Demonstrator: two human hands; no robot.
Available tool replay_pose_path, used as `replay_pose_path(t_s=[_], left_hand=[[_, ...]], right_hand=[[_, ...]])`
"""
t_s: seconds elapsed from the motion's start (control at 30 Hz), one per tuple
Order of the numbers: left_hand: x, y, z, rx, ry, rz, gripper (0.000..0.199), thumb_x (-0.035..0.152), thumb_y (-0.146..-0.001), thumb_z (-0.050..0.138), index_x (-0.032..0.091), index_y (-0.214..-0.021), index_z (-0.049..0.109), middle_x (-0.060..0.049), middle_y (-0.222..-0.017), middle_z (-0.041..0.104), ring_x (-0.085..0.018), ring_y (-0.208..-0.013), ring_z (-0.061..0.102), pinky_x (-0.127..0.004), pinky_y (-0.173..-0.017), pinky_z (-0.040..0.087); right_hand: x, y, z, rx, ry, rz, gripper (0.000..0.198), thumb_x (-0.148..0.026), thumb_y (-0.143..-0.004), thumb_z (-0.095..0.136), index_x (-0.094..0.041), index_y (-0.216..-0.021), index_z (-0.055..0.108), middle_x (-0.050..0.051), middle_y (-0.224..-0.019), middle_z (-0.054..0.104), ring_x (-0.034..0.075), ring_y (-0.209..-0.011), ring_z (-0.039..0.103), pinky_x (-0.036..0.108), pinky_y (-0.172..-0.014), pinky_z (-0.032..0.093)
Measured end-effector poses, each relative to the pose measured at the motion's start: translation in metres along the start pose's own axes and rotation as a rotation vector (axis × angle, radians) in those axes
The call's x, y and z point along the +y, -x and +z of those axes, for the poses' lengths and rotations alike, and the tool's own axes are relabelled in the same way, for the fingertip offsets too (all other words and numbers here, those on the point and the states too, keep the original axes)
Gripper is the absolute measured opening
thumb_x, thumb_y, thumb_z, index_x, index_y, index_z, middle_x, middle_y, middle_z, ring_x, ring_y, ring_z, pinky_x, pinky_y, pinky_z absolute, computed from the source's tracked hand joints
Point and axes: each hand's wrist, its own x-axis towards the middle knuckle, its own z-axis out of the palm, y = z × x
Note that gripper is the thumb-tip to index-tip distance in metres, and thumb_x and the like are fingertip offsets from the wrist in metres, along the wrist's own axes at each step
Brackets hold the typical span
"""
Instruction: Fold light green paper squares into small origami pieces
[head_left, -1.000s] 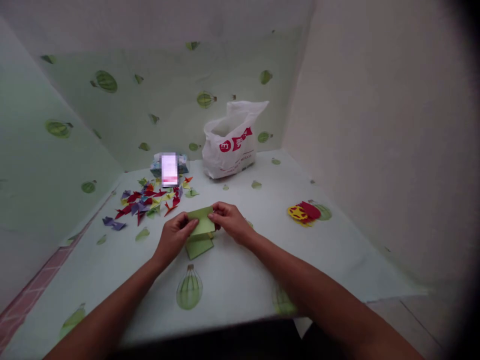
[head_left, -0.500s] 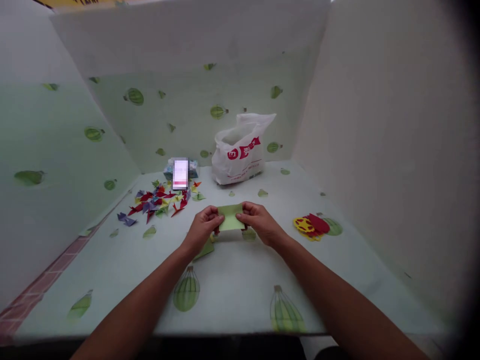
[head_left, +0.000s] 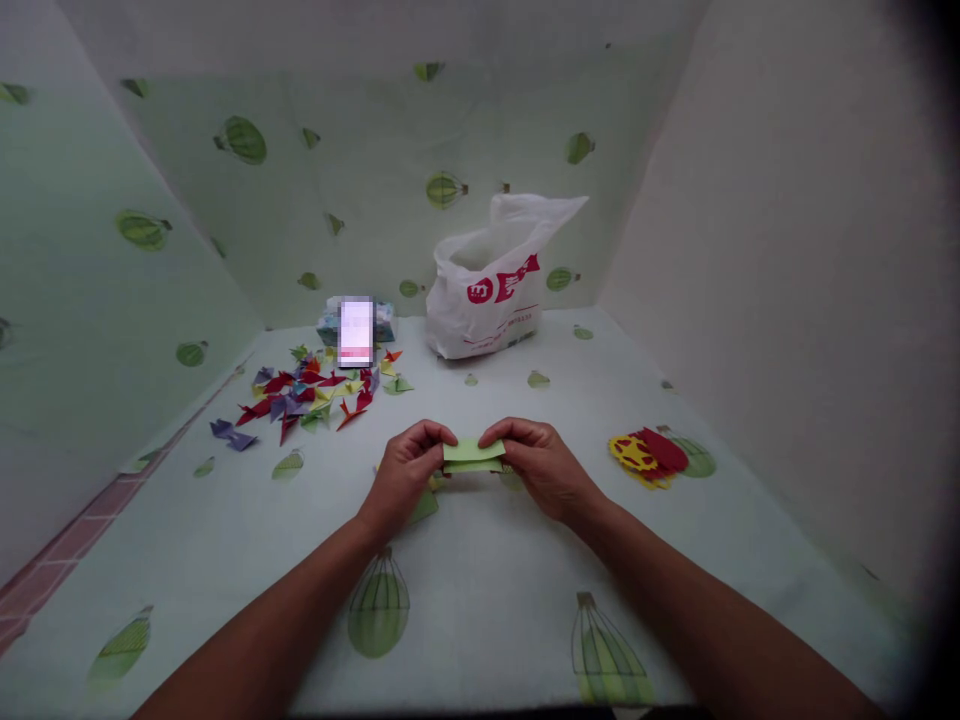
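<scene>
A light green sheet of paper (head_left: 472, 452) is stretched between my two hands just above the table, its upper part bent over toward me. My left hand (head_left: 409, 462) pinches its left end between thumb and fingers. At the right end, my right hand (head_left: 541, 462) grips it the same way. Partly hidden under my left wrist, more green paper (head_left: 425, 507) lies on the table. Small reddish bits show below the held sheet; I cannot make out what they are.
Folded paper pieces (head_left: 300, 395) in several colours are heaped at back left. Behind them a phone with a blurred screen (head_left: 356, 332) leans on a tissue box (head_left: 384, 320). A white plastic bag (head_left: 480, 310) stands at the back. Yellow and red cut-outs (head_left: 637, 455) lie at right.
The green paper was nearly flat facing me and is now folded over lengthwise. Both hands have turned inward at its ends. The camera view has tilted down and come closer.
</scene>
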Motion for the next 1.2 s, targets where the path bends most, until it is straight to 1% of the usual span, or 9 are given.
replay_pose_path(t_s=[0.23,0.4,0.47,0.57,0.7,0.8,0.9,1.0,1.2], left_hand=[[-0.0020,-0.0026,-0.0019,0.007,0.038,-0.052,0.006,0.022,-0.080,0.064,0.017,-0.084,0.066,0.001,-0.075,0.060,-0.009,-0.065,0.056,-0.021,-0.064,0.048],[0.0042,-0.0032,0.0012,0.029,0.089,-0.128,0.028,0.043,-0.087,0.062,0.019,-0.101,0.064,0.000,-0.077,0.061,-0.010,-0.064,0.059,-0.022,-0.058,0.049],[0.0052,-0.0028,0.0012,0.017,0.030,-0.180,0.035,0.050,-0.085,0.062,0.017,-0.096,0.064,0.001,-0.070,0.060,-0.011,-0.057,0.058,-0.021,-0.051,0.044],[0.0043,-0.0027,0.0006,0.001,-0.051,-0.205,0.033,0.048,-0.080,0.070,0.016,-0.084,0.063,0.002,-0.060,0.057,-0.009,-0.050,0.053,-0.019,-0.046,0.039],[0.0036,-0.0031,0.0011,0.038,-0.059,-0.163,0.029,0.043,-0.077,0.073,0.017,-0.081,0.062,0.003,-0.056,0.058,-0.009,-0.048,0.052,-0.020,-0.046,0.039],[0.0049,-0.0020,0.0028,0.027,-0.118,-0.141,0.027,0.042,-0.078,0.072,0.017,-0.080,0.062,0.003,-0.054,0.058,-0.010,-0.046,0.052,-0.020,-0.045,0.039],[0.0053,0.0001,0.0044,-0.012,-0.206,-0.116,0.024,0.041,-0.079,0.070,0.017,-0.081,0.063,0.002,-0.053,0.058,-0.011,-0.046,0.052,-0.021,-0.044,0.038],[0.0039,0.0012,0.0051,-0.029,-0.241,-0.085,0.022,0.039,-0.080,0.069,0.017,-0.082,0.064,0.003,-0.053,0.058,-0.011,-0.046,0.053,-0.021,-0.046,0.041],[0.0009,0.0010,0.0052,-0.034,-0.145,-0.104,0.026,0.039,-0.082,0.070,0.016,-0.092,0.065,0.001,-0.063,0.063,-0.011,-0.054,0.060,-0.023,-0.054,0.047]], right_hand=[[0.0005,0.0023,-0.0033,-0.006,0.262,-0.113,0.024,-0.012,-0.071,0.050,-0.021,-0.074,0.072,-0.001,-0.071,0.060,0.013,-0.068,0.049,0.028,-0.065,0.036],[-0.0006,0.0029,-0.0040,-0.019,0.447,-0.266,0.023,-0.012,-0.077,0.049,-0.020,-0.077,0.071,0.001,-0.078,0.062,0.014,-0.073,0.054,0.029,-0.068,0.038],[-0.0004,0.0031,-0.0037,-0.034,0.498,-0.331,0.024,-0.011,-0.078,0.048,-0.020,-0.077,0.071,0.002,-0.080,0.063,0.015,-0.076,0.057,0.030,-0.070,0.040],[0.0001,0.0039,-0.0027,-0.080,0.539,-0.389,0.025,-0.010,-0.078,0.048,-0.020,-0.075,0.070,0.003,-0.081,0.063,0.016,-0.078,0.059,0.031,-0.073,0.042],[-0.0008,0.0044,-0.0014,-0.011,0.487,-0.271,0.021,-0.015,-0.083,0.050,-0.022,-0.086,0.069,0.002,-0.084,0.064,0.016,-0.078,0.057,0.030,-0.073,0.043],[-0.0013,0.0035,-0.0012,0.043,0.362,-0.140,0.020,-0.029,-0.089,0.052,-0.021,-0.096,0.070,0.004,-0.090,0.066,0.017,-0.081,0.058,0.030,-0.072,0.044],[-0.0009,0.0030,-0.0011,-0.023,0.337,-0.025,0.036,-0.046,-0.092,0.051,-0.018,-0.081,0.071,0.004,-0.075,0.063,0.016,-0.070,0.053,0.029,-0.065,0.041],[0.0000,0.0036,-0.0004,-0.091,0.355,0.049,0.043,-0.049,-0.089,0.057,-0.017,-0.061,0.062,0.000,-0.059,0.052,0.013,-0.059,0.045,0.027,-0.058,0.035],[0.0028,0.0039,0.0010,-0.046,0.402,0.025,0.041,-0.047,-0.087,0.061,-0.018,-0.058,0.055,-0.002,-0.057,0.048,0.012,-0.056,0.044,0.026,-0.055,0.033]])
